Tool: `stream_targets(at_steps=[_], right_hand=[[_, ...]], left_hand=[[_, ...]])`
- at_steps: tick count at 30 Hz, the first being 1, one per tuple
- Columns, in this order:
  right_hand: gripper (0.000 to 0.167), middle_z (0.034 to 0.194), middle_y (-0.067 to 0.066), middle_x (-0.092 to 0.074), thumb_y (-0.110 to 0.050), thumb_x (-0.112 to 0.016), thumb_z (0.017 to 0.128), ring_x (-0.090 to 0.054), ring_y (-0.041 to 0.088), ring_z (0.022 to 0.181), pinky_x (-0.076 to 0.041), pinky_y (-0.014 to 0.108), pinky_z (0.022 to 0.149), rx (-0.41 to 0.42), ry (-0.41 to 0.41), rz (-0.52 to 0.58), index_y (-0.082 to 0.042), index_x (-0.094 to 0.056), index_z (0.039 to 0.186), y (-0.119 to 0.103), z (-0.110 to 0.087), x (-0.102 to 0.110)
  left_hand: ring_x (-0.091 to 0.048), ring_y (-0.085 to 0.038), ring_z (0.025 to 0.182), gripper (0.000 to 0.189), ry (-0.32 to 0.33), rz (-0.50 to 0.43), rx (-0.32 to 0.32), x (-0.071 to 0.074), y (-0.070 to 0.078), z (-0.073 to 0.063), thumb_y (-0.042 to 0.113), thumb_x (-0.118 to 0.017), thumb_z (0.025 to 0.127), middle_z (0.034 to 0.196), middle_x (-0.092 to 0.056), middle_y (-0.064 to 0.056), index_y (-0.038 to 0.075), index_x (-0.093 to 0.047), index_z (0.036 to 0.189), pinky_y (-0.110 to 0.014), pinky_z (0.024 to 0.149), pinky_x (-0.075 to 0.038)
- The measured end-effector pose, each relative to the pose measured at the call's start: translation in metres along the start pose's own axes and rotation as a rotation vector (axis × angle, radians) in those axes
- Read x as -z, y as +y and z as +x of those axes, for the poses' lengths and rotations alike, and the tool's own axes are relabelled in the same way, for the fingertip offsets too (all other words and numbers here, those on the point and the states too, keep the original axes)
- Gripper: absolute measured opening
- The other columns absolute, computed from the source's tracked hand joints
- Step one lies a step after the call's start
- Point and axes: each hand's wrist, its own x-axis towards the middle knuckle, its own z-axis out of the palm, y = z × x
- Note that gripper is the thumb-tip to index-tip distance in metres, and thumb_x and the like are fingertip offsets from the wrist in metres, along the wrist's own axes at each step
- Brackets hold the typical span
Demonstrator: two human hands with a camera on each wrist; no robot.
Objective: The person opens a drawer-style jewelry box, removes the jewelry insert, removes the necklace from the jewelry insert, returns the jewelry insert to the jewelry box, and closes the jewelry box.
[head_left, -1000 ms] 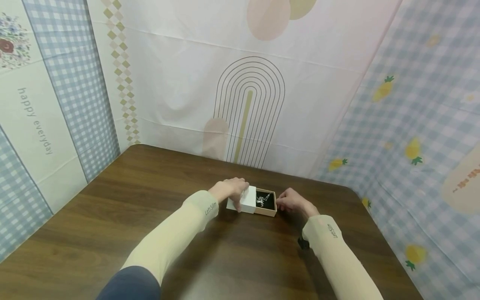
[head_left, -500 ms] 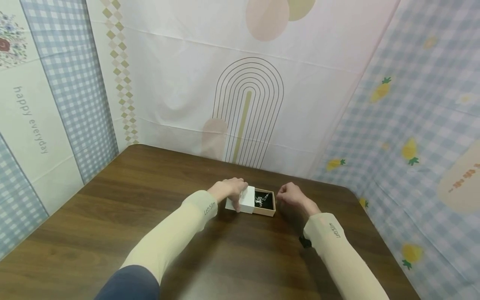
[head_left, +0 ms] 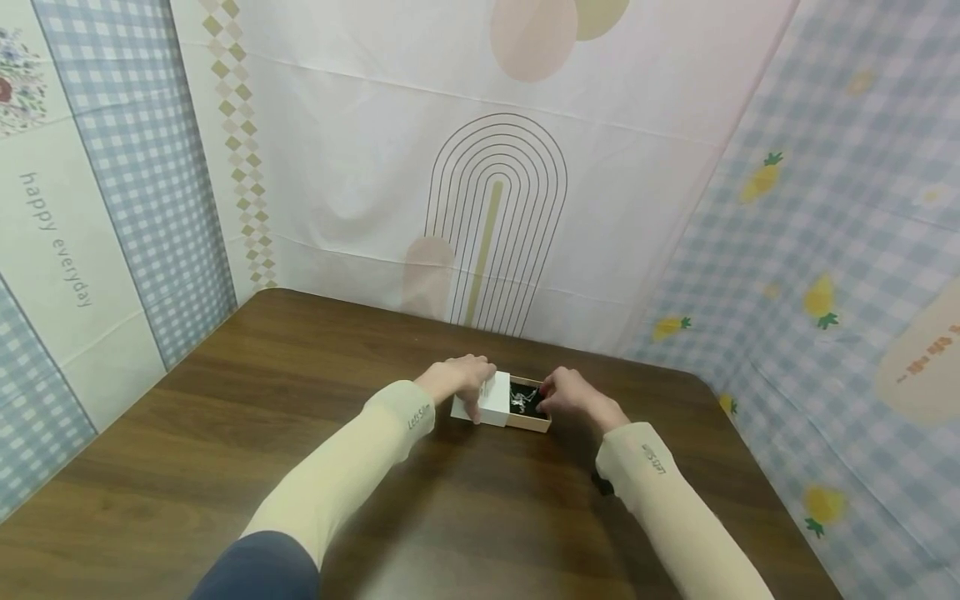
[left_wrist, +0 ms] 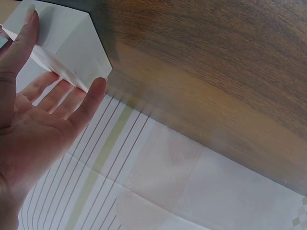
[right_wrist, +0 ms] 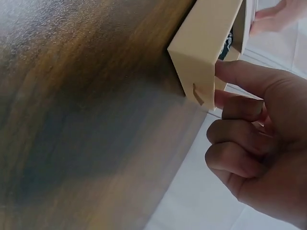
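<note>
brace the white sleeve [head_left: 495, 402] between pinching left fingers [left_wrist: 89, 101]; avoid tipping the tray [right_wrist: 199, 40]; right fingers [right_wrist: 235, 132] curled, pinch unclear

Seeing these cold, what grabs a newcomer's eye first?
Likely the tan drawer near the far edge of the table, partly out of its white cover, a silvery piece on black lining. Then the left hand holding the cover, the right hand at the drawer's outer end. Behind, the arch of thin lines on the white backdrop stands out.
</note>
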Motion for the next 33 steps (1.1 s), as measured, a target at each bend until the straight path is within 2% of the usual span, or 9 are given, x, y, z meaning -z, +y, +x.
stream_targets(at_steps=[4,8,16,19,26,30,33], right_hand=[[0.023,0.085,0.010,-0.071,-0.013,-0.075,0.080,-0.060,0.015,0.072,-0.052,0.029,0.067,0.031,-0.042,-0.055,0.002,-0.072,0.097,-0.005,0.000,0.000],[0.015,0.075,0.006,-0.068,-0.014,-0.075,0.081,-0.054,0.014,0.064,-0.046,0.025,0.060,0.027,-0.072,-0.075,-0.001,-0.073,0.088,-0.008,0.002,-0.001],[0.017,0.061,0.000,-0.053,-0.013,-0.076,0.081,-0.045,0.013,0.056,-0.038,0.024,0.052,-0.026,-0.040,-0.064,-0.001,-0.067,0.074,-0.010,0.005,-0.009],[0.019,0.062,0.001,-0.051,-0.014,-0.075,0.081,-0.044,0.014,0.056,-0.038,0.025,0.052,-0.053,-0.029,-0.088,-0.002,-0.063,0.074,-0.013,0.005,-0.011],[0.020,0.078,0.005,-0.062,-0.021,-0.077,0.081,-0.054,0.018,0.068,-0.045,0.034,0.058,-0.151,-0.022,-0.219,-0.008,-0.062,0.084,-0.028,0.004,-0.011],[0.012,0.075,0.005,-0.061,-0.016,-0.072,0.084,-0.051,0.019,0.066,-0.041,0.036,0.056,-0.163,-0.038,-0.295,-0.009,-0.062,0.082,-0.036,0.004,-0.011],[0.005,0.077,0.006,-0.060,-0.010,-0.066,0.086,-0.050,0.019,0.067,-0.039,0.035,0.057,-0.174,-0.058,-0.266,-0.008,-0.061,0.084,-0.039,0.004,-0.010]], left_hand=[[-0.054,-0.018,0.108,0.074,0.004,0.009,0.006,-0.001,0.001,0.001,0.036,-0.090,0.062,0.116,-0.055,-0.001,0.015,-0.053,0.123,-0.037,0.089,-0.051],[-0.054,-0.018,0.108,0.075,0.007,0.010,0.010,-0.002,0.001,0.002,0.037,-0.090,0.062,0.116,-0.055,-0.001,0.016,-0.053,0.123,-0.037,0.089,-0.051],[-0.054,-0.019,0.109,0.074,0.007,-0.014,0.003,-0.003,-0.001,0.002,0.034,-0.090,0.062,0.116,-0.055,-0.002,0.015,-0.053,0.123,-0.037,0.091,-0.050],[-0.054,-0.019,0.110,0.075,0.005,-0.015,0.002,-0.002,-0.001,0.001,0.035,-0.090,0.063,0.118,-0.055,-0.002,0.015,-0.052,0.124,-0.037,0.092,-0.050],[-0.053,-0.019,0.111,0.074,0.000,-0.008,0.003,-0.002,0.000,0.000,0.035,-0.089,0.064,0.119,-0.054,-0.002,0.015,-0.052,0.125,-0.037,0.093,-0.050],[-0.054,-0.019,0.109,0.074,0.004,-0.005,0.003,-0.001,0.000,-0.001,0.035,-0.090,0.063,0.117,-0.054,-0.002,0.014,-0.053,0.123,-0.038,0.091,-0.050],[-0.053,-0.019,0.109,0.073,0.005,-0.015,0.005,-0.001,-0.001,-0.002,0.035,-0.090,0.063,0.116,-0.054,-0.002,0.014,-0.053,0.123,-0.037,0.091,-0.050]])
